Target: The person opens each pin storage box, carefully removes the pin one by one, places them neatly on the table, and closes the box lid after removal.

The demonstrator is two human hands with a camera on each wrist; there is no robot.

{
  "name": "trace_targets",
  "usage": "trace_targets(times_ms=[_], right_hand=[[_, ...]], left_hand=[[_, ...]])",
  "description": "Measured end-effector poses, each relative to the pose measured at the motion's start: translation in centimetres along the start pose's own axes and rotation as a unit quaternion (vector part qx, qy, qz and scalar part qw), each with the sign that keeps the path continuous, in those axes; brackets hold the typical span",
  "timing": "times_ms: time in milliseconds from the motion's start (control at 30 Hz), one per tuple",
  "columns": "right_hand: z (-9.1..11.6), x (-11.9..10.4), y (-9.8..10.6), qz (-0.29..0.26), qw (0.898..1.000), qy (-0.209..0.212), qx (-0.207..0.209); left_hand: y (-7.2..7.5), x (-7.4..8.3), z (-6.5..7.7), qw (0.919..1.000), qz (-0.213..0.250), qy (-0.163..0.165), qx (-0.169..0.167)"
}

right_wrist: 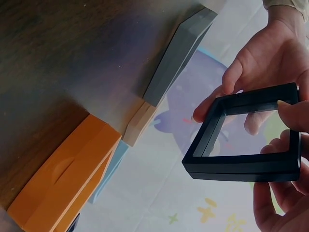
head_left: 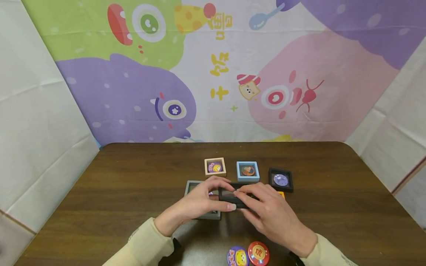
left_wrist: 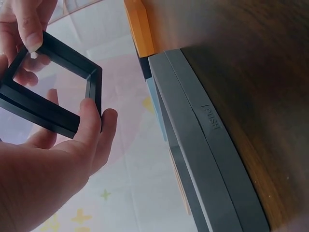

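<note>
Both hands hold a square black display frame with see-through film above the table. My left hand grips its left side, with the thumb along the near edge and fingers on the far edge. On the opposite side, my right hand pinches the frame, its fingertips at the film. In the right wrist view the black frame is tilted, with no badge visible inside. A larger grey frame, marked "PUSH", stands on the table under the left hand. An orange frame is partly hidden beneath the right hand.
Behind the hands lie a beige frame, a light blue frame and a black frame, each with a round badge inside. A purple badge and a red badge lie at the table's near edge.
</note>
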State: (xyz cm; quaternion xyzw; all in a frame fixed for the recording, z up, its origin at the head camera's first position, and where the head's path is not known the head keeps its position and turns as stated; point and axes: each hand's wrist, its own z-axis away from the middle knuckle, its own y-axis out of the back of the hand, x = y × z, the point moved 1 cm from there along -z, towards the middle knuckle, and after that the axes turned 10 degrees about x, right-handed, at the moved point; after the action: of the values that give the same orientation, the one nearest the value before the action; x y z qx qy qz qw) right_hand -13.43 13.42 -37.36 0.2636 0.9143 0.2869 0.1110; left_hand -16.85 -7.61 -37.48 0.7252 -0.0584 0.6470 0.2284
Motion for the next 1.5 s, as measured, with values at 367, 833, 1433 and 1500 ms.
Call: trace_targets(times_ms=[367, 833, 1433, 1500], right_hand=[[0.03, 0.01, -0.01, 0.0, 1.0, -0.01, -0.008], [0.13, -0.03, -0.14, 0.004, 1.0, -0.012, -0.012], [0.51, 0.09, -0.47, 0.006, 0.995, -0.054, -0.083], [0.59, 0.1, -0.55, 0.008, 0.994, -0.059, -0.093]], left_hand=[[-0.06, -0.15, -0.06, 1.0, -0.004, 0.001, -0.003], [-0.2, -0.19, 0.13, 0.9991, 0.03, 0.024, -0.015], [-0.04, -0.73, -0.18, 0.9996, -0.021, 0.017, -0.001], [-0.03, -0.77, -0.15, 0.999, -0.036, 0.026, -0.002]])
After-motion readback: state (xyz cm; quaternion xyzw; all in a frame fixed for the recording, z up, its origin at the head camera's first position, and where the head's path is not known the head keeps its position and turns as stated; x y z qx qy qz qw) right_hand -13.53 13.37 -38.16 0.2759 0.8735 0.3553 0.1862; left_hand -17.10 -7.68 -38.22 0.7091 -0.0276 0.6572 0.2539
